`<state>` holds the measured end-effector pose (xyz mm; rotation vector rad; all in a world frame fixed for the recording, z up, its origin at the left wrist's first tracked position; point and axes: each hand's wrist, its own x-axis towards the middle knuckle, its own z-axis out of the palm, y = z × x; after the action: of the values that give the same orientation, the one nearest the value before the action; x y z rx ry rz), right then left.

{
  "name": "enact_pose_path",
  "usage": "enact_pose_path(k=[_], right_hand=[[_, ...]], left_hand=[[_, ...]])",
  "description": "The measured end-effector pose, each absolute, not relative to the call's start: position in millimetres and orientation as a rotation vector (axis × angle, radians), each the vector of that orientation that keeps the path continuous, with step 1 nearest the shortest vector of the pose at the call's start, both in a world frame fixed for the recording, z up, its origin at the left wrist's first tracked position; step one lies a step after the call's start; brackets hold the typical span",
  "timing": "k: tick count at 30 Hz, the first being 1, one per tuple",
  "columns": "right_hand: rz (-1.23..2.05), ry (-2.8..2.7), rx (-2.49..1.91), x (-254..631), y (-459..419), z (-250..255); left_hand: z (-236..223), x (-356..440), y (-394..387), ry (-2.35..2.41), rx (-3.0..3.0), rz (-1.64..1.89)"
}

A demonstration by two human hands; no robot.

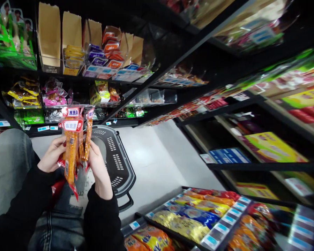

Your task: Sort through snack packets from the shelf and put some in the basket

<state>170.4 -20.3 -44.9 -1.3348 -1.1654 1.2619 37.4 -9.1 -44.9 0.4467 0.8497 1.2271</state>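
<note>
Several long orange snack packets point(71, 146) with red and white tops stand upright in a bunch between my two hands, above my knees. My left hand point(52, 153) is closed round the left side of the bunch. From the right, my right hand point(98, 162) grips the same bunch, with one slim packet point(88, 134) leaning apart at its edge. The packets hide parts of my fingers. Just beyond my right hand, a black shopping basket point(122, 157) rests on the pale floor.
Shelves ahead carry cardboard display boxes point(49, 36) and bagged snacks point(26, 92). A low rack of snack bags point(183, 223) stands at the lower right. More dark shelves point(251, 167) with boxed goods run up the right side. Pale floor point(157, 157) lies between the basket and these shelves.
</note>
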Motion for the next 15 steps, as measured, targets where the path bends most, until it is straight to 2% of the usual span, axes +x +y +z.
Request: enact_pose_path(k=[5, 8, 10, 15], right_hand=[[1.085, -1.287, -1.664, 176.9, -21.7, -39.3], [0.817, -1.272, -1.828, 177.4, -24.5, -32.4], [0.671, -1.238, -1.776, 177.4, -25.9, -29.2], [0.958, -1.124, -1.34, 176.9, -27.1, -35.0]], left_hand=[[-50.2, 40.9, -9.4, 0.892, 0.469, 1.249], [-54.1, 43.0, -8.7, 0.913, 0.576, 1.237], [-55.4, 44.8, -8.2, 0.923, 0.654, 1.209], [-52.9, 49.8, -9.0, 0.904, 0.768, 1.178]])
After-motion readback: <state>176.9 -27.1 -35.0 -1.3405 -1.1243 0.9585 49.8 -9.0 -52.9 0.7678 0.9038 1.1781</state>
